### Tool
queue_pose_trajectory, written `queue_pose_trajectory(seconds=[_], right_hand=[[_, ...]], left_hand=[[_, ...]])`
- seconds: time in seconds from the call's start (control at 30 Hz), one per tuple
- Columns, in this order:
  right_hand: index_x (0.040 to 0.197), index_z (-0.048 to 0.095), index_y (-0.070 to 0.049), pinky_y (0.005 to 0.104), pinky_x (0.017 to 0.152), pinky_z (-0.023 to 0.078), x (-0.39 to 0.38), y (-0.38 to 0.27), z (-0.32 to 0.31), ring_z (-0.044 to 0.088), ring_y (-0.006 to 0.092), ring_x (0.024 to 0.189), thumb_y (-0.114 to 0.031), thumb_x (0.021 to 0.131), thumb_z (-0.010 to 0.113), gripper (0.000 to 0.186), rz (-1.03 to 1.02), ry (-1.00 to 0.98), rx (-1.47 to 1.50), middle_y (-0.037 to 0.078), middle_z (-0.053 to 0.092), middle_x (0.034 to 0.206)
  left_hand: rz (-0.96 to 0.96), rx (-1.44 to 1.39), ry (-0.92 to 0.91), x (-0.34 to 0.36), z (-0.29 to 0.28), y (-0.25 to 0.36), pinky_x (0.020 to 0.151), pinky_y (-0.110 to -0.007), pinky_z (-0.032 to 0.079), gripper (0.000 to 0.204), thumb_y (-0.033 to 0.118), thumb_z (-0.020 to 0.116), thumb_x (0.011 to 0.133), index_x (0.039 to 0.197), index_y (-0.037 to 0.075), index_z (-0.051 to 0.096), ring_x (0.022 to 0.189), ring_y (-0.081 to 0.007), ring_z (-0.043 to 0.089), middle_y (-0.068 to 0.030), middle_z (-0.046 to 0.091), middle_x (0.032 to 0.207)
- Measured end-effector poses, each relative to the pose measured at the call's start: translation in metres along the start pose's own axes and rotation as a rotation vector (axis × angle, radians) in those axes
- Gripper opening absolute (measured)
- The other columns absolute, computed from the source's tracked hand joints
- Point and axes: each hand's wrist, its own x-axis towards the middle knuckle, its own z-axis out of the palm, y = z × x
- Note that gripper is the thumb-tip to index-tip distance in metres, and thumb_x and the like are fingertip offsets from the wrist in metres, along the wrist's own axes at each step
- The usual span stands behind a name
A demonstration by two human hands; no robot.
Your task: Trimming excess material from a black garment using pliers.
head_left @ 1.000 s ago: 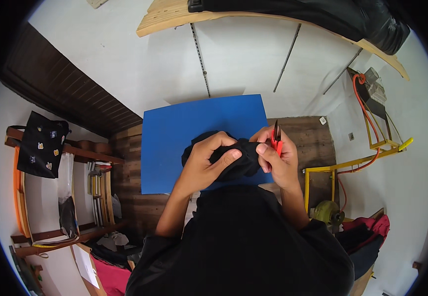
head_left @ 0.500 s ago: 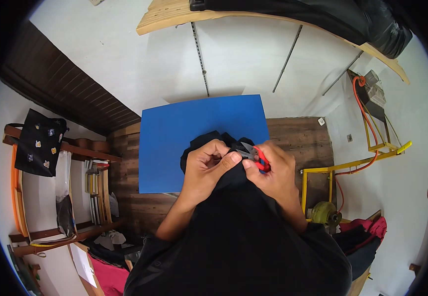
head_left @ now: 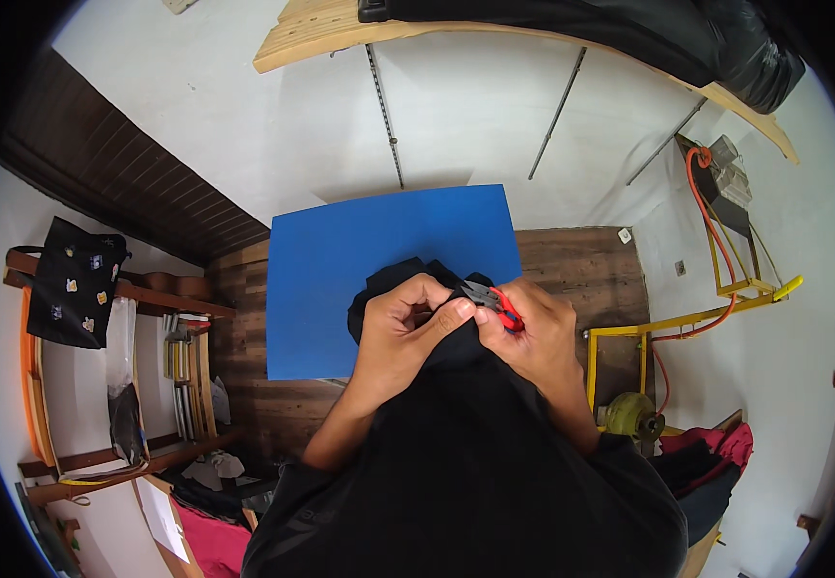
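Black cloth lies bunched between my hands, above a blue tabletop. My left hand pinches a fold of it between thumb and fingers. Thread snips with red handles and dark blades are gripped in my right hand. Their blades point left, across the cloth at my left thumb and fingertips. The two thumbs are nearly touching. Whether the blade tips bite into the cloth or a thread is too small to tell. The cloth's lower part merges with the black shirt I wear.
A wooden shelf with black-wrapped goods hangs on the far wall. To the right stands a yellow metal frame with an orange hose and a green motor. At left, a patterned black bag hangs from a rack.
The snips have turned slightly in my right hand, and their blades show more plainly above the cloth. My left hand keeps its pinch. The whole view has shifted a little.
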Motion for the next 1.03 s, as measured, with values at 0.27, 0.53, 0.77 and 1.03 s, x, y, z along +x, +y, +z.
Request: queue_pose_trajectory(seconds=[0.27, 0.53, 0.77, 1.03], right_hand=[[0.077, 0.057, -0.003, 0.033, 0.044, 0.044, 0.004, 0.005, -0.006, 0.055, 0.0245, 0.049, -0.02, 0.078, 0.076, 0.025, 0.026, -0.018, 0.015, 0.009, 0.056, 0.065], [0.08, 0.056, -0.003, 0.0331, 0.043, 0.045, 0.001, 0.009, -0.009, 0.056, 0.0247, 0.05, -0.023, 0.079, 0.075, 0.027, -0.035, 0.006, -0.006, 0.008, 0.057, 0.067], [0.08, 0.055, -0.002, 0.034, 0.044, 0.045, -0.005, 0.013, -0.015, 0.057, 0.0251, 0.05, -0.023, 0.08, 0.074, 0.029, -0.087, -0.048, -0.027, 0.009, 0.058, 0.069], [0.083, 0.056, -0.003, 0.035, 0.046, 0.046, -0.013, 0.01, -0.014, 0.06, 0.027, 0.054, -0.025, 0.083, 0.074, 0.029, -0.043, -0.045, 0.012, 0.01, 0.059, 0.072]], left_hand=[[-0.001, 0.006, -0.033, 0.005, 0.006, 0.003, 0.065, -0.018, 0.04, 0.01, 0.009, 0.067, 0.091, 0.088, 0.0, 0.063, 0.074, -0.0011, 0.052, 0.0017, 0.063, 0.08], [-0.045, 0.067, -0.032, 0.005, 0.007, 0.003, 0.06, -0.018, 0.035, 0.012, 0.01, 0.067, 0.092, 0.087, 0.0, 0.064, 0.068, -0.0002, 0.045, 0.0047, 0.057, 0.075], [-0.057, 0.14, -0.085, 0.004, 0.006, 0.001, 0.055, -0.019, 0.03, 0.013, 0.012, 0.068, 0.091, 0.084, 0.002, 0.064, 0.064, 0.0002, 0.038, 0.0071, 0.051, 0.07], [-0.055, 0.102, -0.108, 0.0, 0.008, 0.0, 0.056, -0.02, 0.031, 0.012, 0.012, 0.068, 0.091, 0.085, 0.003, 0.064, 0.065, -0.0003, 0.038, 0.0069, 0.051, 0.071]])
